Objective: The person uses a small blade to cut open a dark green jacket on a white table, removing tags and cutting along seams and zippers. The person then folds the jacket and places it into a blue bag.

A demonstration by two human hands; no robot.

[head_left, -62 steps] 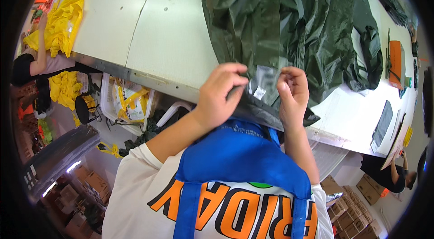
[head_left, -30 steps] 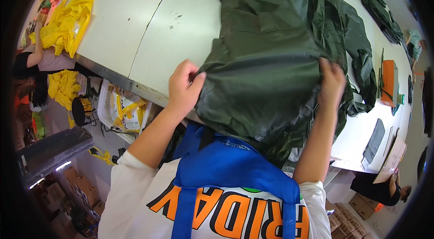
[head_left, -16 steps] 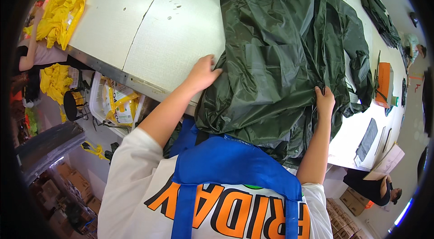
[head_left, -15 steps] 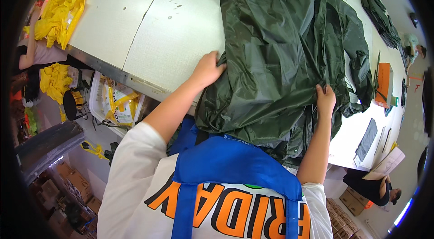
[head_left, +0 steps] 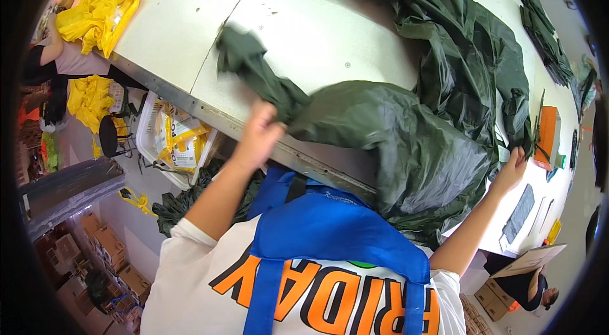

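A dark green, shiny raincoat (head_left: 419,145) lies rumpled over the table and sags past its near edge, partly billowing. At the table's front edge my left hand (head_left: 259,134) is closed on one sleeve, whose loose end flops up and is smeared by motion. My right hand (head_left: 509,171) is closed on the green cloth at the right, at the lower end of the other sleeve. The raincoat's far part stretches away in folds towards the top of the view.
A white table (head_left: 304,24) with a metal edge spans the view. Yellow garments (head_left: 111,8) and a person are at far left; a white bin (head_left: 147,129) of packages stands below. On the right are folded green garments (head_left: 542,37), an orange box (head_left: 547,138) and a person holding cardboard (head_left: 526,259).
My hands have spread apart, the left moving left and towards me, the right moving right. The raincoat, flatter before, is pulled sideways and twisted, baring more of the tabletop.
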